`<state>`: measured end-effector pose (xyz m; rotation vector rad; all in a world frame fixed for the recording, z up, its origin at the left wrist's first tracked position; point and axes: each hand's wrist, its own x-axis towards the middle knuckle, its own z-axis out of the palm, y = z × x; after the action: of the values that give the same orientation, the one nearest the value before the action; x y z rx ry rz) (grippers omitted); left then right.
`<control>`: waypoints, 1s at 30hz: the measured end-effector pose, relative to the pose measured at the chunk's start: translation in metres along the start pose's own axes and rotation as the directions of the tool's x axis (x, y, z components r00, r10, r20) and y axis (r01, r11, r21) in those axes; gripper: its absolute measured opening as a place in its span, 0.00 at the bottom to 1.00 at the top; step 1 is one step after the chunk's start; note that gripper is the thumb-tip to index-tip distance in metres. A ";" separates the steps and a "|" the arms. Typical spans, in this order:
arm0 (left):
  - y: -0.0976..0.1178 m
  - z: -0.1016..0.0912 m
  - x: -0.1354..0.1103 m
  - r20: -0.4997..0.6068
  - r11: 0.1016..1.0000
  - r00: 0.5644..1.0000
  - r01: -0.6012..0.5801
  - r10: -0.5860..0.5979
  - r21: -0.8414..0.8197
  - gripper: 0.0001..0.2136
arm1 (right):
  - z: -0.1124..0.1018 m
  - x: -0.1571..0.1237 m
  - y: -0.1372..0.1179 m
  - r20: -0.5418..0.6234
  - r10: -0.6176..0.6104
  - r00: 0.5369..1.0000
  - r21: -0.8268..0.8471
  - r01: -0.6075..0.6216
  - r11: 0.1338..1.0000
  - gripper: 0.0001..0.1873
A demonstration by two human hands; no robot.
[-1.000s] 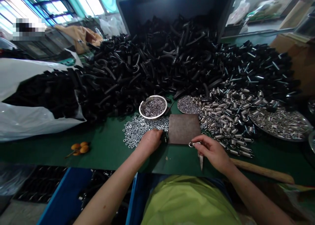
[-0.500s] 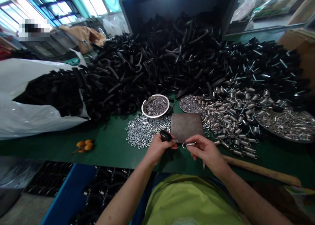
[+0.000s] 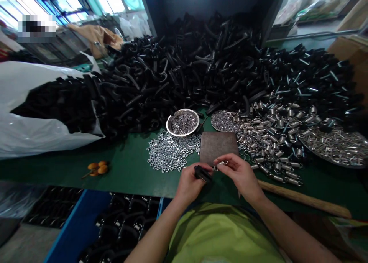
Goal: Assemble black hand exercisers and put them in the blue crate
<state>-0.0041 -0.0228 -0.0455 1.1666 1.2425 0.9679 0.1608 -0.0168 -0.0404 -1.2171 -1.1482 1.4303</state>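
My left hand (image 3: 192, 181) is closed around a black plastic part (image 3: 202, 173) with a small metal end pointing right. Between the thumb and fingers of my right hand (image 3: 238, 171) is a metal coil spring (image 3: 222, 163), its hooked end at the tip of the black part; whether they are joined I cannot tell. Both hands are just in front of a flat metal plate (image 3: 218, 145). Loose nuts (image 3: 169, 152) lie left of the plate. A heap of similar springs (image 3: 267, 134) lies to its right.
A steel bowl (image 3: 197, 129) of small metal parts stands behind the nuts. Black plastic parts (image 3: 178, 71) are piled across the back. A wooden stick (image 3: 304, 199) lies at front right, orange fruits (image 3: 102, 169) at left. A blue crate (image 3: 69, 221) stands below the table edge.
My hands have come together, bringing the spring's hook to the black part. The black part has turned in my left hand and moved slightly right and nearer to me.
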 end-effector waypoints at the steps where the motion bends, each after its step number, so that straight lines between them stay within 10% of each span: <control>1: -0.001 0.003 0.000 0.005 0.998 0.999 0.047 -0.046 -0.033 0.08 | -0.002 0.001 -0.003 -0.006 -0.035 0.999 -0.088 0.034 0.996 0.10; 5: -0.005 0.020 -0.002 0.204 0.775 0.901 0.433 -0.383 -0.460 0.12 | -0.004 -0.003 -0.020 0.023 -0.071 0.997 -0.222 0.074 0.972 0.08; 10: -0.008 0.037 0.000 0.411 0.545 0.801 0.598 -0.436 -0.588 0.13 | 0.001 -0.010 -0.034 0.033 -0.122 0.992 -0.231 0.127 0.965 0.07; 23: 0.002 0.033 -0.009 0.471 0.826 0.803 0.513 -0.365 -0.234 0.18 | -0.015 -0.002 -0.019 0.075 -0.118 0.990 -0.421 0.139 0.897 0.08; 26: 0.004 0.024 -0.009 0.566 0.770 0.738 0.583 -0.368 -0.260 0.18 | -0.045 0.008 -0.012 0.108 -0.170 0.980 -0.651 0.199 0.732 0.07; 30: 0.003 0.019 -0.006 0.488 0.769 0.798 0.545 -0.353 -0.335 0.17 | -0.086 0.020 0.001 0.123 -0.225 0.967 -0.954 0.178 0.241 0.05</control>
<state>0.0143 -0.0304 -0.0425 0.5862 0.8352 0.5607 0.2441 0.0103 -0.0515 -1.7687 -2.2196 0.3126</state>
